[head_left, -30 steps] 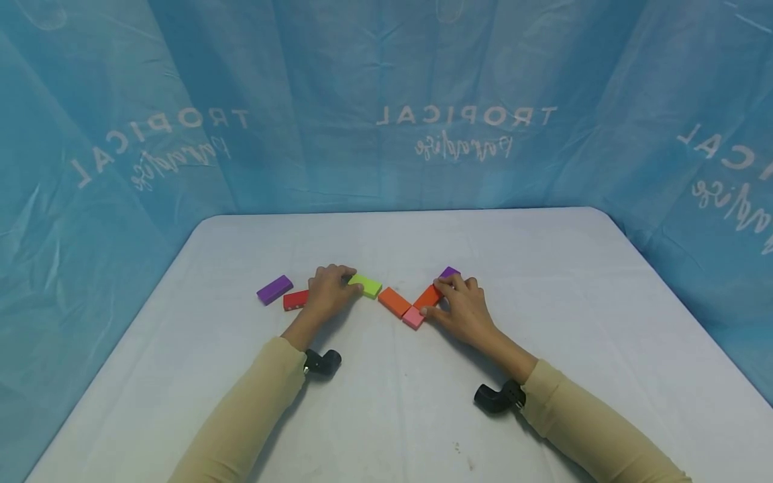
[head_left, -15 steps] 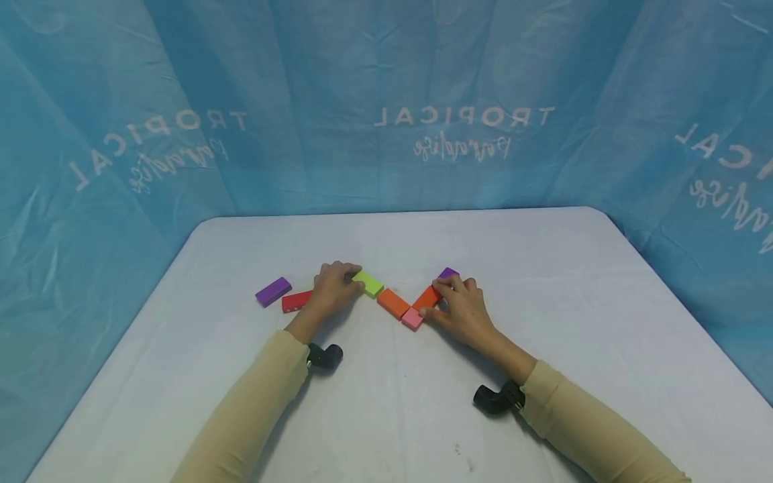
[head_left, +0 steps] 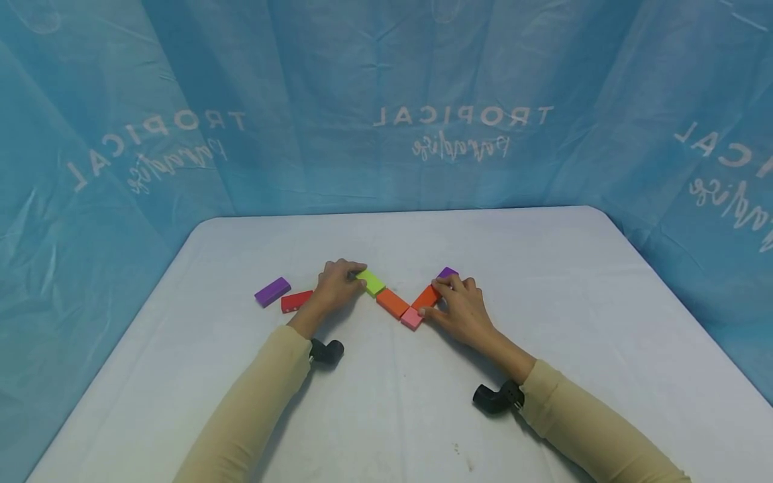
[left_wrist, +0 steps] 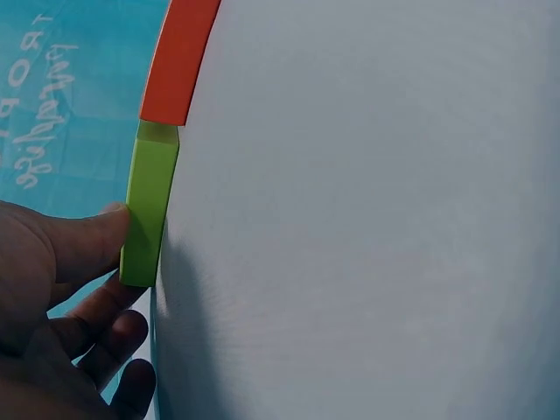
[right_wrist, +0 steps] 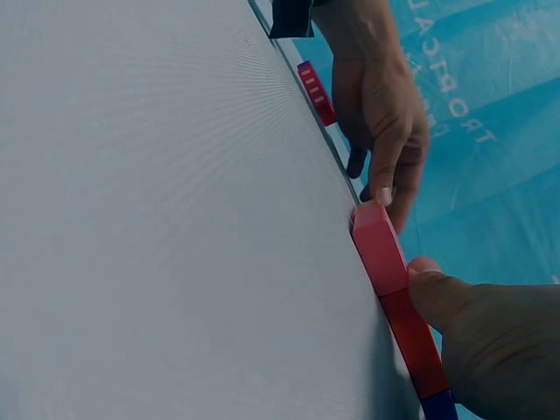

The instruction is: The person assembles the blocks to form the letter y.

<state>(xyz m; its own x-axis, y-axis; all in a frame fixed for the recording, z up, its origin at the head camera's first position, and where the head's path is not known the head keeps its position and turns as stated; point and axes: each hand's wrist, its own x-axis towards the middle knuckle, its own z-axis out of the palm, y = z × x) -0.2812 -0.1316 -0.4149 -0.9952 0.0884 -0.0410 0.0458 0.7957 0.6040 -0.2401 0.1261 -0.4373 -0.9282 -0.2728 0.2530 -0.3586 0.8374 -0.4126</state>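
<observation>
My left hand (head_left: pixel 338 287) pinches a lime green block (head_left: pixel 371 282) between thumb and fingers. In the left wrist view, the end of the green block (left_wrist: pixel 147 201) meets an orange block (left_wrist: pixel 179 61). My right hand (head_left: pixel 465 310) holds an orange-red block (head_left: pixel 426 298), its thumb near the joint with a small pink block (head_left: pixel 412 318). Its fingertips overlap a purple block (head_left: pixel 447 272) at the far end. Together the green, orange, pink, orange-red and purple blocks form a V, with pink at the near point. In the right wrist view, the thumb (right_wrist: pixel 430 284) lies beside the pink block (right_wrist: pixel 380 248).
Left of the left hand lie a red block (head_left: pixel 296 301) with white dots on its side and another purple block (head_left: pixel 272 292). A white cloth covers the table (head_left: pixel 362 416). Blue printed sheeting (head_left: pixel 386 161) hangs behind it and at both sides.
My left hand has slid the green block to the right and turned it, bringing its end against the orange block in line with it. The right hand has stayed in place.
</observation>
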